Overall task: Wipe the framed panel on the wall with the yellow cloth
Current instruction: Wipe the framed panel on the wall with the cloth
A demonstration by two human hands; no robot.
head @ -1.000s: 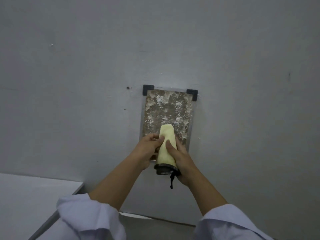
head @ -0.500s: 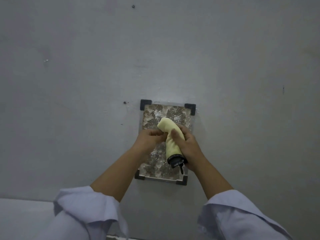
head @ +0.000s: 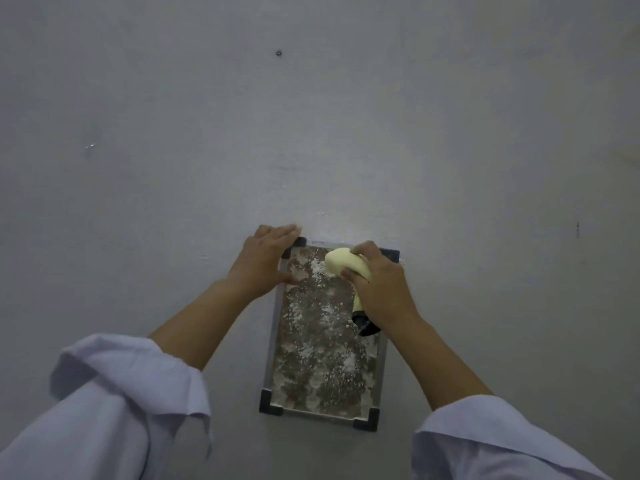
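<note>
— Where's the panel (head: 320,336) from where you stand?

— Flat on the grey wall (head: 311,116), upright, a thin pale frame with black corner pieces (head: 271,402). The surface is brown and mottled, with white powder all over it, thickest near the top.

— And the hands?

— The left hand (head: 265,261) is open, palm and fingers spread flat over the upper left corner of the frame, partly on the wall beside it. It looks to be steadying the panel. The right hand (head: 379,289) is closed around the yellow cloth (head: 341,265), which is wrapped over something with a dark end (head: 365,325) poking out below the palm. I can't tell what that is. The rounded tip of the cloth is at the top of the panel, touching it or very nearly.

— How will that cloth handle, do you reckon?

— Soft and light, I'd say, but stiffened by whatever is inside it, so it should press like a pad. Gripping it round the middle, as now, seems right.

— The panel?

— Stiff, probably thin and light. I'd guess it could shift on its mounts under a hard push, hence the bracing hand at the edge. The powder looks loose; a gentle stroke may do, though it will likely fall down the wall.
</note>
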